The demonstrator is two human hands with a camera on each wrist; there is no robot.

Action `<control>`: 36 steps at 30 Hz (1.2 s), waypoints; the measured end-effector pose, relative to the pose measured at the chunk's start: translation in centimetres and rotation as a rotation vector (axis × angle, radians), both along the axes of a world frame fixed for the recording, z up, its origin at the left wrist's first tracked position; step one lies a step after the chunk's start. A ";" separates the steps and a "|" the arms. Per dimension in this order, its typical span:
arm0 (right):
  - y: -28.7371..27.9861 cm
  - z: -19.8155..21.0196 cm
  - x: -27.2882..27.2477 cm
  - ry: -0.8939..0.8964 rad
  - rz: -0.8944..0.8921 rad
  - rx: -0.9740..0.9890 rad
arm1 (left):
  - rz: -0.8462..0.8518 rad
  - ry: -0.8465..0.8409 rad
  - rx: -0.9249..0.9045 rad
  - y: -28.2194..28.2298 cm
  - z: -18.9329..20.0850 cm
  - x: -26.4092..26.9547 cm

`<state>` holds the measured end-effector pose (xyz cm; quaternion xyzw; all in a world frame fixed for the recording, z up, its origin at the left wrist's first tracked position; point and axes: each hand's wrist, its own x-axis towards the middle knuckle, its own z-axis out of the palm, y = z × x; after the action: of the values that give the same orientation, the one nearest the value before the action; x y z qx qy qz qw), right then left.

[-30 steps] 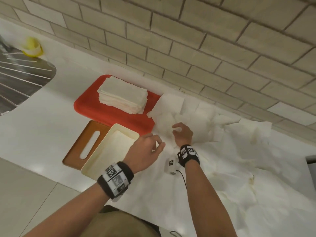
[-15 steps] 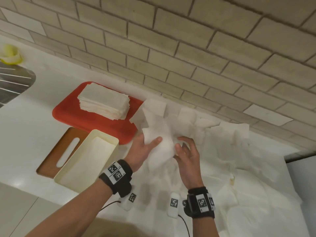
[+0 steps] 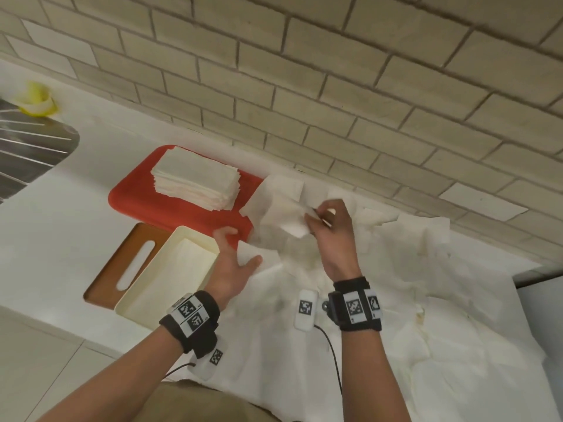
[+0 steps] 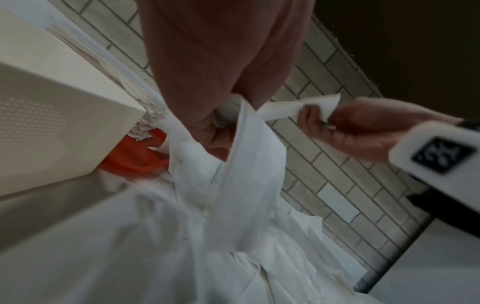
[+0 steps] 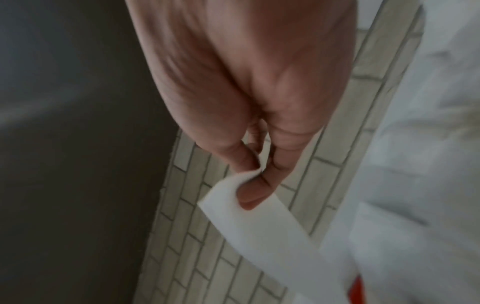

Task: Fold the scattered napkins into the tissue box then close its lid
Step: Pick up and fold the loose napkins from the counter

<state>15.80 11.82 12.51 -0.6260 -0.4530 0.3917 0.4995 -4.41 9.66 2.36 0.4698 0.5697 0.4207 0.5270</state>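
Note:
A white napkin (image 3: pixel 278 219) hangs stretched between my hands above the scattered napkins (image 3: pixel 426 315) that cover the counter's right half. My right hand (image 3: pixel 313 217) pinches its upper corner between thumb and fingertips (image 5: pixel 255 185). Lower and to the left, my left hand (image 3: pixel 242 246) grips its other end (image 4: pixel 233 123). The cream tissue box (image 3: pixel 158 278) stands open just left of my left hand, with white paper inside. Its wooden lid (image 3: pixel 128 263), with a slot, lies flat beside it. A stack of folded napkins (image 3: pixel 195 181) sits on a red tray (image 3: pixel 137 202).
The brick wall (image 3: pixel 304 102) runs close behind the napkins. A steel draining board (image 3: pixel 30 153) and a yellow object (image 3: pixel 35 99) are at far left. The counter's front edge runs below the box, with floor tiles (image 3: pixel 45 360) beyond. A grey surface (image 3: pixel 542 300) borders the right.
Both hands lifted one napkin off the pile and drew apart: the right went up and right with a corner, the left down and left toward the box.

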 end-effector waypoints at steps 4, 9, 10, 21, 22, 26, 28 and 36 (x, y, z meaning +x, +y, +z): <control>-1.0 4.3 -3.6 0.201 0.038 0.168 | -0.142 0.025 0.009 -0.7 0.9 -0.4; -7.0 2.4 -5.1 0.024 -0.018 0.219 | -0.095 -0.607 -0.246 -1.5 5.5 -1.5; -8.3 1.3 -5.4 -0.020 -0.032 0.193 | -0.064 -0.699 -0.269 -1.3 6.2 -1.9; -14.7 -4.8 -11.5 -0.023 -0.148 -0.088 | -0.054 -0.222 0.060 -1.6 7.3 -4.6; -14.5 -4.9 -11.9 -0.056 -0.171 -0.058 | -0.058 -0.210 0.068 -1.8 7.3 -5.0; -12.4 -4.6 -13.7 -0.060 -0.088 0.099 | -0.103 -0.180 0.067 -2.3 7.3 -7.1; -11.3 -4.2 -14.9 0.115 0.014 0.053 | -0.093 -0.175 0.097 -2.0 7.6 -8.6; -11.6 -6.6 -21.2 -0.186 0.272 -0.119 | -0.216 0.326 0.303 4.2 6.4 -16.0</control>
<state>-5.42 0.27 5.91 -0.6208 -0.5538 0.4223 0.3599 -20.36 13.85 8.72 0.6634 0.5239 0.3613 0.3937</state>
